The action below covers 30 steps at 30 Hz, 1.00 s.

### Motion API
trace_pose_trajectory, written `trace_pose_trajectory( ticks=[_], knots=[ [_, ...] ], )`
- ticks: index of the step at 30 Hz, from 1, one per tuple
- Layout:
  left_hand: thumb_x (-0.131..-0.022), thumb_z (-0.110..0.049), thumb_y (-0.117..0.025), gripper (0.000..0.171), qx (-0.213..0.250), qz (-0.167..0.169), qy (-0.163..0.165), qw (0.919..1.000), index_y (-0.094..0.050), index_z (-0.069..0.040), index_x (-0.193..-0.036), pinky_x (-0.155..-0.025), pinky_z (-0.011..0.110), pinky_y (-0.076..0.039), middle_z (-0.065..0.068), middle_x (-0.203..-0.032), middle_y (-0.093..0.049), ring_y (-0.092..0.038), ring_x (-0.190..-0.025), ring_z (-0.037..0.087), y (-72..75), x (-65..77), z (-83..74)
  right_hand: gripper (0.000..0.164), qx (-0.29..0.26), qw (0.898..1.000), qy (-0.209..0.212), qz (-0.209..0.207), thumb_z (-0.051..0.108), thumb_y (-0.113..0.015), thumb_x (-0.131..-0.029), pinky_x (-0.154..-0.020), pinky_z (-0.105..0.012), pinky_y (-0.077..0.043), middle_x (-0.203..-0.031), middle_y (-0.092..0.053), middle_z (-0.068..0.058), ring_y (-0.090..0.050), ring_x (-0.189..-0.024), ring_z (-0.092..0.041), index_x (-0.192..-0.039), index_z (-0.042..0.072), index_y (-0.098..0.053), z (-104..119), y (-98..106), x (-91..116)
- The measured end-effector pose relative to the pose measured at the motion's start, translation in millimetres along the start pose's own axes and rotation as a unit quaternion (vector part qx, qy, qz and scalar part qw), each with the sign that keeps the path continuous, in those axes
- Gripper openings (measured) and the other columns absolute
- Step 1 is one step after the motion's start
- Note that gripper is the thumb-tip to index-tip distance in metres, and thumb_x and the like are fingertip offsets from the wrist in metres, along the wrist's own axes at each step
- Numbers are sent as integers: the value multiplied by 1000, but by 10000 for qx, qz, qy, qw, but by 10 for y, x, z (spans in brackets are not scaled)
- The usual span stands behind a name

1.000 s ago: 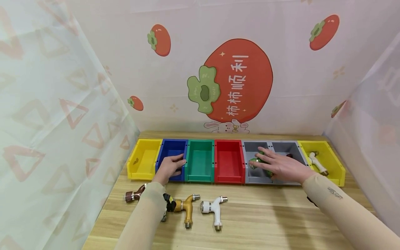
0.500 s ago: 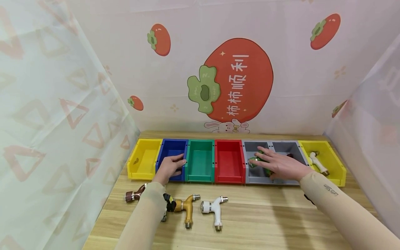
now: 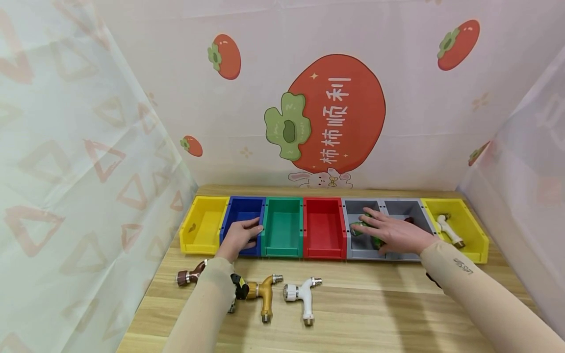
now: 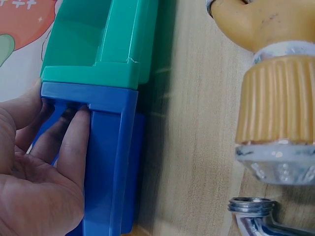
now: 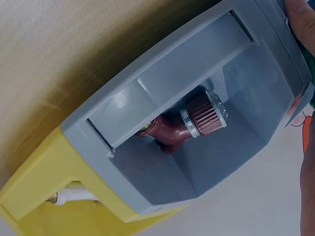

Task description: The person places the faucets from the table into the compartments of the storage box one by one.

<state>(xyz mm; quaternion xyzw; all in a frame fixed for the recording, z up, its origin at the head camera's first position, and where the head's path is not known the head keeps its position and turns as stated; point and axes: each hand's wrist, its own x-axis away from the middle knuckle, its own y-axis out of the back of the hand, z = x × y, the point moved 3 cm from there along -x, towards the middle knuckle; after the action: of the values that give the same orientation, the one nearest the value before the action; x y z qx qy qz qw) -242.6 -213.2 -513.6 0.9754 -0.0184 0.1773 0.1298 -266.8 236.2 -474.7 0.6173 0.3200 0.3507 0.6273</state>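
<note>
My left hand [image 3: 240, 238] reaches into the blue bin [image 3: 244, 206]; its fingertips touch the wall beside the green bin [image 3: 282, 223]. In the left wrist view, that hand [image 4: 44, 162] has several fingers against the blue rim, with nothing else in it. My right hand [image 3: 395, 233] spreads loosely over the left grey bin [image 3: 355, 252]. Beneath its fingers lies a green faucet [image 3: 356, 229], partly hidden. The right wrist view shows only parts of that hand [image 5: 307, 177] at the edge. A brown-red faucet [image 5: 172, 130] lies in the neighbouring grey bin [image 5: 182, 64].
A white faucet [image 3: 449, 230] sits in the right yellow bin [image 3: 478, 245]. The red bin [image 3: 324, 252] and left yellow bin [image 3: 200, 247] share the row. In front lie a brown faucet [image 3: 187, 277], a gold faucet [image 3: 266, 294] and another white faucet [image 3: 305, 299].
My right forearm and wrist have shifted slightly left, and the fingers sit a little lower over the green faucet. The left hand and the faucets on the table have stayed put.
</note>
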Motion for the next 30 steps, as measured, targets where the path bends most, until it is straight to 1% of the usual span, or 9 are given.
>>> trace_pose_trajectory(
  ticks=[4, 12, 17, 22, 24, 30],
  knots=[
    [-101, -28, -66, 53, 2, -2, -2, 10000, -52, -23, -152, -103, 50, -53, 9, -154, -51, -54, -136, 32, -2, 17, -7, 102, -51, 10000, -56, 38, 32, -93, -72, -84, -35, -62, -158, -45, -16, -28, -150, -44, -159, 26, -40, -7, -15, -10],
    [-101, -28, -66, 53, 11, -8, 2, 10000, -52, -23, -152, -102, 50, -53, 9, -154, -51, -54, -136, 32, -3, 19, -13, 103, -163, 9997, -170, 82, 32, -94, -71, -78, -33, -62, -157, -45, -19, -30, -148, -46, -159, 23, -40, -28, -52, -26],
    [-102, -28, -66, 53, -9, -46, -8, 10000, -52, -23, -152, -102, 49, -54, 9, -154, -51, -54, -135, 32, -5, 28, -23, 103, -298, 9991, -284, 134, 31, -94, -70, -77, -33, -63, -156, -46, -19, -31, -147, -46, -158, 23, -42, -22, -31, -35],
    [-101, -29, -66, 53, -25, -31, -22, 10000, -52, -23, -152, -101, 49, -54, 9, -154, -51, -55, -135, 31, -4, 26, -24, 101, -521, 9971, -482, 271, 29, -94, -72, -79, -36, -63, -156, -46, -18, -30, -147, -46, -158, 23, -41, -14, -9, -47],
    [-101, -29, -67, 53, -22, -21, -31, 10000, -52, -23, -152, -101, 49, -54, 9, -154, -51, -55, -135, 32, -1, 20, -18, 101, -578, 9960, -575, 360, 30, -93, -73, -82, -37, -63, -157, -45, -17, -29, -149, -44, -159, 23, -40, -17, -6, -54],
    [-101, -29, -67, 53, -7, -8, -39, 10000, -52, -23, -152, -101, 49, -54, 10, -154, -51, -55, -135, 32, 4, 11, -6, 100, -743, 9933, -705, 531, 28, -92, -74, -86, -40, -62, -158, -44, -17, -27, -149, -45, -160, 23, -39, -26, -13, -63]
  ],
)
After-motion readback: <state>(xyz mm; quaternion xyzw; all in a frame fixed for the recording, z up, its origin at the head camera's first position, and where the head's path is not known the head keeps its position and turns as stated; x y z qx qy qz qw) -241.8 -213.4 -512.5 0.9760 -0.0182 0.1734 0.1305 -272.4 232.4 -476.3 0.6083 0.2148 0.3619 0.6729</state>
